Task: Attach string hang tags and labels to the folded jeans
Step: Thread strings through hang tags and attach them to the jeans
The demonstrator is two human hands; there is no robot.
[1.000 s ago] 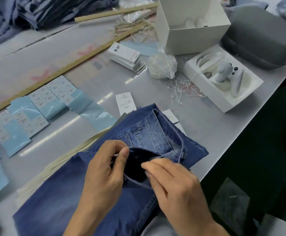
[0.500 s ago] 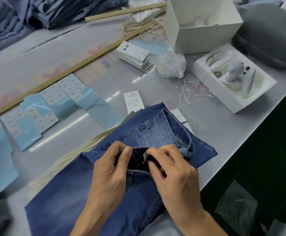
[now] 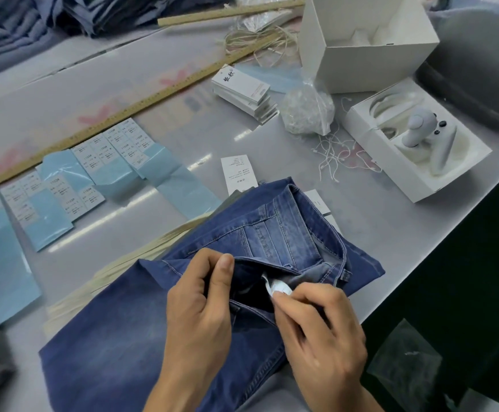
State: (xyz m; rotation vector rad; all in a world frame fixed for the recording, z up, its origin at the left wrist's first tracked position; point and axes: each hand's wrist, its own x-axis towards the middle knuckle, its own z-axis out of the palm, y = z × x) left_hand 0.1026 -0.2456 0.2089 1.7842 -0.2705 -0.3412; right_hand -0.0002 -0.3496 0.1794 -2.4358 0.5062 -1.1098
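Right now I see the folded blue denim jeans (image 3: 182, 307) lying at the near edge of the grey worktable (image 3: 159, 102). My left hand (image 3: 200, 316) curls over the jeans' waistband, thumb and fingers pinching it open. My right hand (image 3: 322, 331), just right of that opening, pinches a small white sewn-in label (image 3: 278, 285) between thumb and forefinger, other fingers loosely curled.

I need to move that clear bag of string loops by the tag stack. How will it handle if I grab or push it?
The clear bag looks crumpled and slumped, so it is probably floppy and light. Its thin film may slip, and the loose strings beside it suggest contents could spill.
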